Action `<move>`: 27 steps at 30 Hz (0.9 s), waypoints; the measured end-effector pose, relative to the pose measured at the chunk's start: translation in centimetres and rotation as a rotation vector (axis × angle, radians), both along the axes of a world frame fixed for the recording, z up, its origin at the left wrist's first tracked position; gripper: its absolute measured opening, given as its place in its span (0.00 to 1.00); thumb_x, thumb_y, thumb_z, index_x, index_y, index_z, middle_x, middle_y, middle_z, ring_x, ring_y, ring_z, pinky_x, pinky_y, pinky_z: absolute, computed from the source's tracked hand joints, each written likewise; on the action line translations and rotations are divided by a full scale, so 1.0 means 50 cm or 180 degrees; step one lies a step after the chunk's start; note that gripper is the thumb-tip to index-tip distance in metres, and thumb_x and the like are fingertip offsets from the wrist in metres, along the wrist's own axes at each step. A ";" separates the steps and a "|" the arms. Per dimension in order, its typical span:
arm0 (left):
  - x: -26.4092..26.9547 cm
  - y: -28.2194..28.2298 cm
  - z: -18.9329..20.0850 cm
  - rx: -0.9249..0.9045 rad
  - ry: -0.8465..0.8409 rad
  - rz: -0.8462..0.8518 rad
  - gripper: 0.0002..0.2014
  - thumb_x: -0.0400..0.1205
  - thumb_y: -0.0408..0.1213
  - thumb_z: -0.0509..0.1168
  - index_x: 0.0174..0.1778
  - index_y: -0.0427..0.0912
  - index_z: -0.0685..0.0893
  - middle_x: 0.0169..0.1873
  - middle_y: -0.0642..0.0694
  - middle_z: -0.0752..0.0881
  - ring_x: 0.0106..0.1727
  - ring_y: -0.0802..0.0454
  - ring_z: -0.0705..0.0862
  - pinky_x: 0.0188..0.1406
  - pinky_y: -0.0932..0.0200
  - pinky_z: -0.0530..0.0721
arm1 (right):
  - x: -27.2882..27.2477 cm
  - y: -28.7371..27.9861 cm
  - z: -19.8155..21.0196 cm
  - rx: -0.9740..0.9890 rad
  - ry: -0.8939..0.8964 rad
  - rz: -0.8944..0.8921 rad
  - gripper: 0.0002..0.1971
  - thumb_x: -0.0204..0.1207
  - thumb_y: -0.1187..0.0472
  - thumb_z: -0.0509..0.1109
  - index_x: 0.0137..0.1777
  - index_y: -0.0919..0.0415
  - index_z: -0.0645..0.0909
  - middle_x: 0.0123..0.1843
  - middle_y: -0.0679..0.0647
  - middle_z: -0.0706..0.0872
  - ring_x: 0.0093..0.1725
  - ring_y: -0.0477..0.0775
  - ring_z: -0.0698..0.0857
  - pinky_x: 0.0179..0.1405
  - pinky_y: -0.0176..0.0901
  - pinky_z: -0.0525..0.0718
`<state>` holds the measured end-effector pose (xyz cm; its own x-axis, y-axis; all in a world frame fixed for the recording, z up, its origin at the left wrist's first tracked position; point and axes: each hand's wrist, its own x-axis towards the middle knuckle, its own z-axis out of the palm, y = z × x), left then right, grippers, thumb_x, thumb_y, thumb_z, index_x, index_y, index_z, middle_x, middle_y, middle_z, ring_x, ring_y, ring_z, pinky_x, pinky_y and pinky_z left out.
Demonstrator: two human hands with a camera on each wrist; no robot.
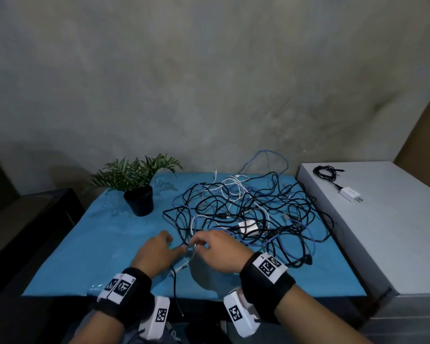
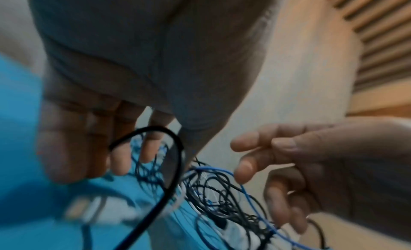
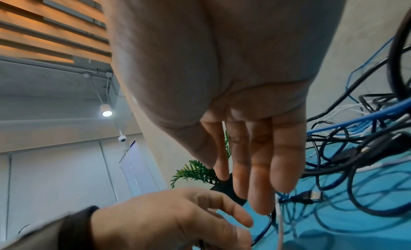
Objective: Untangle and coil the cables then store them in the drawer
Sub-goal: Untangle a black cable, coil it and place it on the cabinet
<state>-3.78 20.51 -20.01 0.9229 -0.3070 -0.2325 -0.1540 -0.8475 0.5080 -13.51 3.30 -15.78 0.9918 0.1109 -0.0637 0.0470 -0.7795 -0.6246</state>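
A tangle of black, blue and white cables [image 1: 246, 214] covers the right half of the blue table cover [image 1: 97, 256]. Both hands work at its near left edge. My left hand [image 1: 164, 247] has its fingers bent over a black cable [image 2: 175, 166], which loops across the fingers and past the thumb. That cable's tail [image 1: 175, 281] hangs over the table's front edge. My right hand [image 1: 204, 244] reaches down with straight fingers; its fingertips [image 3: 262, 201] touch a white cable [image 3: 280, 227] and a blue cable [image 2: 251, 195]. The left wrist view is blurred.
A potted plant [image 1: 139, 194] stands at the back left of the table. A white cabinet [image 1: 395, 232] adjoins the table on the right, with a coiled black cable [image 1: 325, 172] and its white charger [image 1: 349, 193] on top. A white adapter [image 1: 248, 225] lies in the tangle.
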 end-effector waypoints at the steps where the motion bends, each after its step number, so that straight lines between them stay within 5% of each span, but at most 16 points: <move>1: -0.003 -0.004 -0.012 -0.0239 0.0171 -0.0077 0.14 0.80 0.45 0.74 0.56 0.45 0.81 0.46 0.47 0.83 0.46 0.49 0.83 0.43 0.50 0.80 | -0.002 -0.001 -0.002 -0.0011 0.0017 0.0014 0.14 0.89 0.59 0.61 0.69 0.57 0.83 0.66 0.55 0.87 0.63 0.53 0.84 0.62 0.43 0.79; 2: -0.008 -0.008 -0.020 -0.0535 0.0317 -0.0153 0.08 0.80 0.34 0.72 0.52 0.45 0.82 0.44 0.46 0.84 0.41 0.50 0.83 0.44 0.46 0.82 | -0.004 -0.003 -0.004 -0.0019 0.0023 0.0012 0.15 0.88 0.58 0.61 0.69 0.58 0.83 0.66 0.55 0.87 0.64 0.53 0.84 0.62 0.42 0.78; 4: -0.011 -0.011 -0.017 -0.1040 0.0296 -0.0240 0.13 0.80 0.22 0.66 0.49 0.47 0.85 0.46 0.45 0.87 0.41 0.49 0.85 0.46 0.47 0.87 | -0.006 -0.008 -0.007 0.0011 -0.0022 -0.0041 0.15 0.88 0.58 0.62 0.71 0.58 0.82 0.68 0.55 0.86 0.65 0.53 0.83 0.64 0.42 0.78; 6: -0.016 -0.019 0.020 -0.1495 0.0008 -0.0359 0.17 0.81 0.19 0.65 0.50 0.48 0.86 0.48 0.46 0.88 0.47 0.46 0.88 0.48 0.50 0.87 | -0.008 -0.009 -0.004 0.0097 -0.0188 -0.0147 0.17 0.88 0.59 0.62 0.76 0.55 0.77 0.72 0.53 0.80 0.59 0.47 0.81 0.64 0.44 0.78; 10: -0.031 -0.047 0.144 -0.2623 -0.0291 -0.0871 0.18 0.86 0.18 0.59 0.62 0.45 0.81 0.48 0.43 0.87 0.48 0.44 0.90 0.48 0.59 0.88 | -0.008 -0.016 0.037 0.0794 -0.1002 -0.0321 0.31 0.87 0.65 0.63 0.85 0.42 0.60 0.78 0.45 0.73 0.42 0.28 0.79 0.46 0.27 0.75; 12: -0.034 -0.060 0.212 -0.2890 -0.0503 -0.1144 0.18 0.87 0.18 0.57 0.66 0.41 0.80 0.49 0.43 0.87 0.49 0.46 0.91 0.49 0.60 0.88 | 0.002 -0.022 0.066 0.1173 -0.1346 -0.0306 0.35 0.87 0.66 0.64 0.86 0.36 0.55 0.76 0.42 0.76 0.48 0.36 0.86 0.45 0.33 0.82; 14: -0.036 -0.072 0.273 -0.3039 -0.0685 -0.1463 0.17 0.88 0.18 0.56 0.63 0.39 0.82 0.48 0.47 0.89 0.48 0.47 0.92 0.49 0.59 0.89 | 0.014 -0.030 0.097 0.1637 -0.1359 -0.0327 0.33 0.87 0.64 0.64 0.85 0.37 0.57 0.74 0.42 0.79 0.51 0.54 0.91 0.50 0.48 0.88; 16: -0.036 -0.086 0.320 -0.3166 -0.0716 -0.1728 0.15 0.88 0.19 0.56 0.59 0.40 0.84 0.48 0.47 0.90 0.46 0.47 0.92 0.49 0.57 0.89 | 0.028 -0.050 0.124 0.1938 -0.1287 -0.0335 0.20 0.88 0.62 0.65 0.78 0.49 0.71 0.63 0.48 0.87 0.43 0.56 0.90 0.45 0.49 0.87; 18: -0.033 -0.105 0.348 -0.3357 -0.0632 -0.1817 0.14 0.89 0.21 0.56 0.59 0.40 0.83 0.52 0.46 0.88 0.43 0.47 0.91 0.46 0.56 0.89 | 0.033 -0.075 0.154 0.1759 -0.1380 -0.0406 0.06 0.89 0.61 0.65 0.60 0.57 0.83 0.45 0.51 0.88 0.36 0.48 0.83 0.40 0.43 0.81; 20: -0.028 -0.128 0.362 -0.3479 -0.0568 -0.1673 0.12 0.90 0.24 0.56 0.62 0.40 0.82 0.54 0.45 0.87 0.35 0.50 0.88 0.37 0.59 0.86 | 0.032 -0.100 0.178 0.1623 -0.1639 -0.0544 0.10 0.90 0.60 0.62 0.47 0.56 0.81 0.38 0.47 0.83 0.37 0.43 0.79 0.43 0.42 0.79; 23: -0.021 -0.164 0.362 -0.3276 -0.0460 -0.1314 0.09 0.92 0.36 0.58 0.61 0.40 0.83 0.42 0.50 0.86 0.22 0.54 0.74 0.18 0.64 0.70 | 0.032 -0.131 0.225 0.2347 -0.1964 -0.0724 0.13 0.93 0.60 0.55 0.46 0.57 0.75 0.35 0.50 0.83 0.37 0.50 0.83 0.44 0.46 0.86; 25: -0.023 -0.185 0.358 -0.3166 -0.0341 -0.1287 0.16 0.92 0.44 0.56 0.54 0.38 0.86 0.32 0.49 0.82 0.21 0.54 0.66 0.18 0.63 0.61 | 0.037 -0.155 0.268 0.2388 -0.2353 -0.0878 0.12 0.93 0.59 0.55 0.47 0.55 0.75 0.30 0.43 0.77 0.28 0.44 0.77 0.31 0.38 0.79; 27: -0.032 -0.201 0.358 -0.3126 -0.0262 -0.1431 0.22 0.92 0.50 0.55 0.48 0.37 0.87 0.26 0.49 0.76 0.23 0.54 0.64 0.21 0.61 0.59 | 0.042 -0.185 0.323 0.1912 -0.2954 -0.0997 0.10 0.91 0.59 0.59 0.49 0.55 0.79 0.30 0.40 0.75 0.29 0.37 0.72 0.31 0.31 0.71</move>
<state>-5.37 10.47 -2.09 0.6809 -0.6395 0.3569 -0.4136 0.0664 0.9080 -11.40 -5.93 0.35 0.6185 -0.3838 0.6857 0.5402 -0.4261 -0.7257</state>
